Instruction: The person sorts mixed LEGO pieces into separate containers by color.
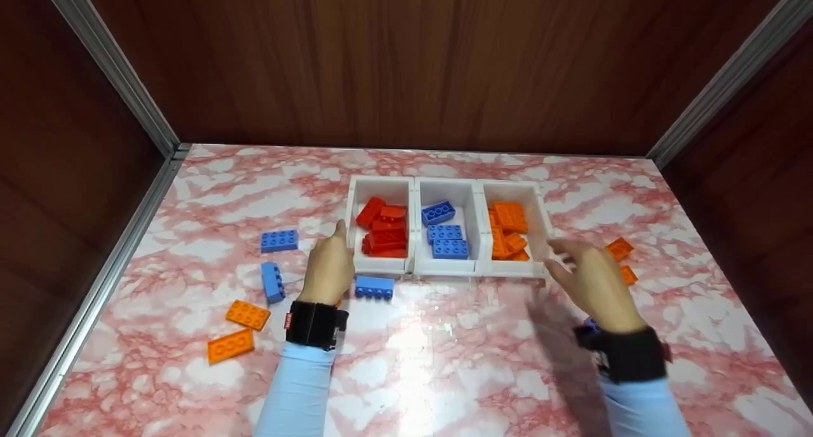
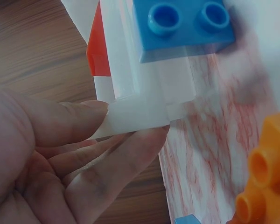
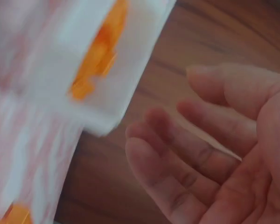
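Three white bins [image 1: 413, 224] stand joined in a row. Red bricks [image 1: 387, 234] fill the left bin, blue bricks [image 1: 448, 232] lie in the middle one, and orange bricks [image 1: 508, 227] are in the right one. At the row's left end, my left hand [image 1: 327, 265] pinches the white wall between thumb [image 2: 79, 119] and fingers, as the left wrist view shows. My right hand [image 1: 591, 281] hovers beside the right end, fingers loosely bent and holding nothing; the right wrist view has a gap between it and the bin [image 3: 100, 126].
A blue brick [image 1: 374, 287] lies at the front of the left bin. Left of my left hand are two blue bricks [image 1: 279, 241] and two orange bricks [image 1: 248, 314]. Orange pieces [image 1: 619, 249] lie beyond my right hand. Wood-grain walls [image 1: 406, 62] surround the marbled table.
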The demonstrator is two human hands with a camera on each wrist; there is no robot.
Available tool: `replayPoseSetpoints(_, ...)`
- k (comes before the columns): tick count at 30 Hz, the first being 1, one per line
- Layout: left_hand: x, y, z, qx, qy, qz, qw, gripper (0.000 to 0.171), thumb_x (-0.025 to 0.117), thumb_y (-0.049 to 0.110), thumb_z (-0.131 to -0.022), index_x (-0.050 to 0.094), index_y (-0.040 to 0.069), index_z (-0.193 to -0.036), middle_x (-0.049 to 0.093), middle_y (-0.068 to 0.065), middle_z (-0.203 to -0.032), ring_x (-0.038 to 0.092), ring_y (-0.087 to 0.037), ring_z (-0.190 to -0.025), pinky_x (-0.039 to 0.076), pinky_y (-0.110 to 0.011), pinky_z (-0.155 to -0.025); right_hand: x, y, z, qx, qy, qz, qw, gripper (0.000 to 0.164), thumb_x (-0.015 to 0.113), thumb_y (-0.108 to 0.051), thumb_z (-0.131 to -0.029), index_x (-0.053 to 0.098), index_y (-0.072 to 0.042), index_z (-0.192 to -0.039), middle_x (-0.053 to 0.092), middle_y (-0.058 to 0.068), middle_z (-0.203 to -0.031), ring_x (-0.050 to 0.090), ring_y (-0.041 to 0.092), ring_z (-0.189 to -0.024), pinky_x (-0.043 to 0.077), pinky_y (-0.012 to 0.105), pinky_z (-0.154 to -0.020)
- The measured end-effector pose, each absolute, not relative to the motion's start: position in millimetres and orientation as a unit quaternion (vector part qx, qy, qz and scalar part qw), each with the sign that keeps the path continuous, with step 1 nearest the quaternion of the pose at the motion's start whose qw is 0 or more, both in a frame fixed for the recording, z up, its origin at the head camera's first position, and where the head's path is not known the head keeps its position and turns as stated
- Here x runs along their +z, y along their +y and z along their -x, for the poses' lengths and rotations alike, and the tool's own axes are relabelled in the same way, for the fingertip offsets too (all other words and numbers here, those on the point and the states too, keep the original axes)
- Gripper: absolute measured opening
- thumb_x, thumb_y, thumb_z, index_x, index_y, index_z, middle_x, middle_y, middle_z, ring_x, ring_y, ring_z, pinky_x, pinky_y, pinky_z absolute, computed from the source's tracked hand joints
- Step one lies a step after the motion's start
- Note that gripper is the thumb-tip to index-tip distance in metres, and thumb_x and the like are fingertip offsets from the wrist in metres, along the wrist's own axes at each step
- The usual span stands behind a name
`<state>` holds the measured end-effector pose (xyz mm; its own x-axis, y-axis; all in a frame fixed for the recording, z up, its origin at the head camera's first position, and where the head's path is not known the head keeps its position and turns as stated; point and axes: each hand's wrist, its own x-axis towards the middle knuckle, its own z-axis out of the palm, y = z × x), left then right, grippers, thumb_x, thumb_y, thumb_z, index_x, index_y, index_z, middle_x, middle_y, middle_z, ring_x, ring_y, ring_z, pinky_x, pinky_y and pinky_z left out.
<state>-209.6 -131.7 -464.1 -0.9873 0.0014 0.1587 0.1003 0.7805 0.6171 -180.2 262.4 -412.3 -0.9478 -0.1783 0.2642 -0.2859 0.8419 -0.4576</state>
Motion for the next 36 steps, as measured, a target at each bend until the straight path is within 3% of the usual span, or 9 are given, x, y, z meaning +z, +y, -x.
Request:
replayPoseSetpoints(6, -465, -134, 209, -0.331, -0.94, 0.027, 0.074, 0.058, 0.06, 0.0, -0.095, 0.036, -0.011, -0.147, 0.069, -0.025, -0.09, 0.066, -0.035, -0.071, 0.055, -0.045, -0.066, -430, 299, 156, 0.215, -0.97, -0.106, 0.047, 0.038, 0.072, -0.008, -0.089, 0.065, 0.007, -0.123, 0.069, 0.025, -0.105, 0.065, 0.041, -0.092, 0.052, 0.055, -0.076)
replayPoseSetpoints(13, -465, -135, 208, -0.332, -0.94, 0.029, 0.076, 0.058, 0.06, -0.001, -0.095, 0.036, -0.012, -0.146, 0.069, -0.026, -0.092, 0.067, -0.037, -0.072, 0.055, -0.046, -0.067, -443, 321, 136, 0.18, -0.981, -0.062, -0.029, 0.046, 0.076, -0.017, -0.088, 0.064, 0.008, -0.124, 0.065, 0.028, -0.115, 0.062, 0.045, -0.101, 0.049, 0.059, -0.081)
replayPoseSetpoints(21, -465, -136, 209, -0.336, -0.939, 0.024, 0.07, 0.059, 0.061, 0.0, -0.095, 0.035, -0.012, -0.147, 0.069, -0.027, -0.096, 0.066, -0.035, -0.071, 0.055, -0.044, -0.066, -455, 334, 125, 0.151, -0.985, -0.008, -0.086, 0.054, 0.078, -0.022, -0.086, 0.061, 0.012, -0.125, 0.063, 0.033, -0.11, 0.061, 0.048, -0.099, 0.048, 0.061, -0.082)
replayPoseSetpoints(30, -465, -134, 209, -0.331, -0.94, 0.029, 0.074, 0.058, 0.06, -0.001, -0.095, 0.036, -0.012, -0.146, 0.069, -0.027, -0.096, 0.068, -0.039, -0.078, 0.055, -0.048, -0.072, -460, 339, 120, 0.137, -0.984, 0.027, -0.113, 0.058, 0.074, -0.024, -0.09, 0.056, 0.015, -0.127, 0.059, 0.037, -0.118, 0.06, 0.05, -0.105, 0.047, 0.062, -0.085)
replayPoseSetpoints(36, -464, -133, 210, -0.329, -0.941, 0.027, 0.071, 0.058, 0.06, 0.0, -0.095, 0.036, -0.011, -0.147, 0.069, -0.027, -0.095, 0.068, -0.038, -0.076, 0.055, -0.047, -0.071, -458, 335, 116, 0.139, -0.984, 0.059, -0.091, 0.061, 0.073, -0.03, -0.089, 0.057, 0.018, -0.124, 0.059, 0.037, -0.118, 0.059, 0.051, -0.105, 0.048, 0.063, -0.084)
